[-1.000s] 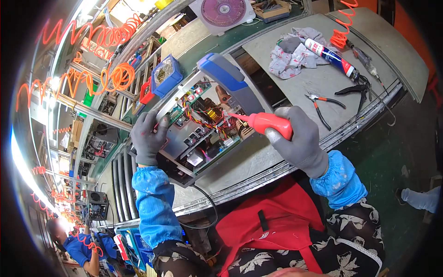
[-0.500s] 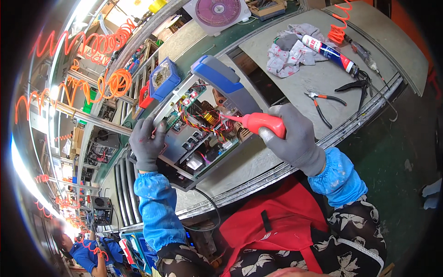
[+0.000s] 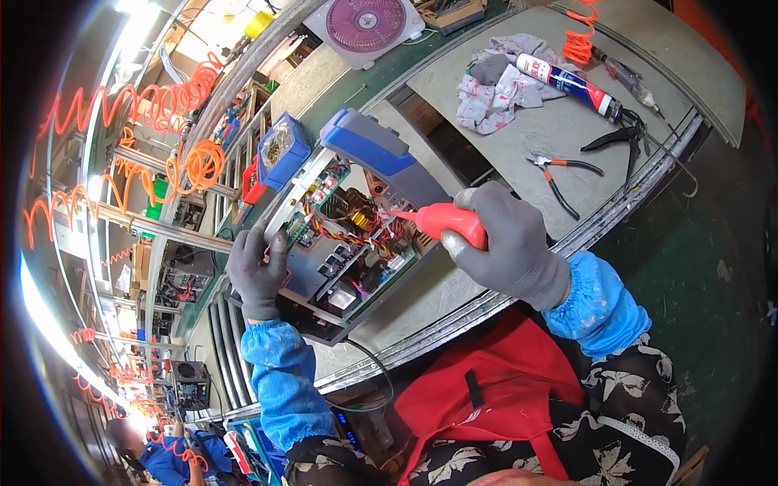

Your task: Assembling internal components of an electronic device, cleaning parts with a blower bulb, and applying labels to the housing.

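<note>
An opened electronic machine (image 3: 338, 263) with a blue-grey front panel lies tilted on the bench, its circuit boards, coils and coloured wires exposed. At its left edge my left hand (image 3: 258, 271), in a grey glove, is closed on the casing, thumb and fingers bent over the rim. In my gloved right hand (image 3: 519, 247) is a red squeeze bottle (image 3: 450, 223), gripped around its body and held sideways. The bottle's thin nozzle points left into the interior, close to a yellow-wound coil (image 3: 362, 220); whether it touches anything I cannot tell.
On the right of the bench lie orange-handled pliers (image 3: 559, 182), a caulking gun (image 3: 620, 142) with a tube, and a stained rag (image 3: 506, 97). Behind the machine stand a blue parts bin (image 3: 283, 150) and a fan (image 3: 366, 24). Orange coiled hoses (image 3: 194, 166) hang left; a person (image 3: 166, 458) is farther off.
The whole view has shifted slightly. My right hand and the bottle have moved slightly down and left in the picture, the nozzle staying over the wiring. My left hand keeps its hold.
</note>
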`<state>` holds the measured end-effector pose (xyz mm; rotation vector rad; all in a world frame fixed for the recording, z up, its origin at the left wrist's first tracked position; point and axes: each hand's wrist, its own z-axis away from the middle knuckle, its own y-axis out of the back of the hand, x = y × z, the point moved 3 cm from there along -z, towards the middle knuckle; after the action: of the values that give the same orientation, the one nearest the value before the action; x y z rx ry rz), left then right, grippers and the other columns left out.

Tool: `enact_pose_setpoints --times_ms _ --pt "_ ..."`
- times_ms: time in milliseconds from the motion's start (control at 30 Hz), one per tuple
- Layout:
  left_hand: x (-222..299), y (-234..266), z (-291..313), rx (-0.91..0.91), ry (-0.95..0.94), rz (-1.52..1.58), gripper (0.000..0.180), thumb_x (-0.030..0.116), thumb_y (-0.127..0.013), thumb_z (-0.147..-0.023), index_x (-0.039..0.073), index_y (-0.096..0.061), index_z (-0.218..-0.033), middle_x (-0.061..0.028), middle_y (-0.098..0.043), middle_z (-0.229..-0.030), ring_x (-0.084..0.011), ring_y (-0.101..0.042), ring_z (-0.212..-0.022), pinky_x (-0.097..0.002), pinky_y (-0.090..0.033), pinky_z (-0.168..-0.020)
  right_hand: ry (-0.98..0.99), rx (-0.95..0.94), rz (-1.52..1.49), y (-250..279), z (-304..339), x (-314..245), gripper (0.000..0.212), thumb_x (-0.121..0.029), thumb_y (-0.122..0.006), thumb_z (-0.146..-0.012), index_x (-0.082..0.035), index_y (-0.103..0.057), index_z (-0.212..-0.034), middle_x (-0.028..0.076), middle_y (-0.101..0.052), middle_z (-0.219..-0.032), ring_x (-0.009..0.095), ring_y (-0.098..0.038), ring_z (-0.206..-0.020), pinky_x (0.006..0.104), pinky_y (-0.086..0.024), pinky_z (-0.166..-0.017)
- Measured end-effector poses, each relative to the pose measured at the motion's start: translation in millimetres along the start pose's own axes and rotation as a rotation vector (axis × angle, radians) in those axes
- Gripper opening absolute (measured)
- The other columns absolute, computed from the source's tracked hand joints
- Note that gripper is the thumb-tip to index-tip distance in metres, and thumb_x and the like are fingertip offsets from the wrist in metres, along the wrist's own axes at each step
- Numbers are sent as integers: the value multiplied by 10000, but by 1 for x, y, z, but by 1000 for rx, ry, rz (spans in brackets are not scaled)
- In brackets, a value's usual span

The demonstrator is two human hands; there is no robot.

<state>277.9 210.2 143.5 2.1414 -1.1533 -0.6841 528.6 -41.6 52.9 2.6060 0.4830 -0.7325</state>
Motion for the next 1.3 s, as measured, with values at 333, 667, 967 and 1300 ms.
enact_pose_setpoints --times_ms 333,667,967,1300 --pt "3 2 5 -20 30 41 313 271 -727 -864 49 -697 -1082 -83 -562 -742 -249 -567 -607 -367 -443 -547 -4 8 -29 3 1 5 383 -184 -783 -715 -61 -590 -1023 101 -595 -839 287 -655 -678 384 -526 -560" --pt "14 9 7 -45 10 1 286 229 -707 -865 28 -702 -1069 -53 -551 -724 -191 -532 -587 -328 -420 -534 -53 9 -105 -5 8 21 385 -184 -783 -723 -51 -594 -1031 109 -605 -850 288 -663 -699 383 -532 -574" --pt "15 8 7 -61 30 -6 312 243 -711 -870 5 -694 -1070 -81 -571 -746 -217 -571 -620 -340 -435 -554 -45 -3 -139 -5 5 27 371 -161 -782 -715 -46 -587 -1009 117 -602 -834 296 -657 -666 386 -520 -553" --pt "18 8 8 -58 27 -17 327 257 -726 -856 20 -698 -1078 -70 -569 -727 -221 -569 -625 -359 -437 -571 21 -51 -23 1 -4 8 363 -160 -758 -687 -68 -569 -983 84 -506 -760 279 -596 -594 385 -469 -494"
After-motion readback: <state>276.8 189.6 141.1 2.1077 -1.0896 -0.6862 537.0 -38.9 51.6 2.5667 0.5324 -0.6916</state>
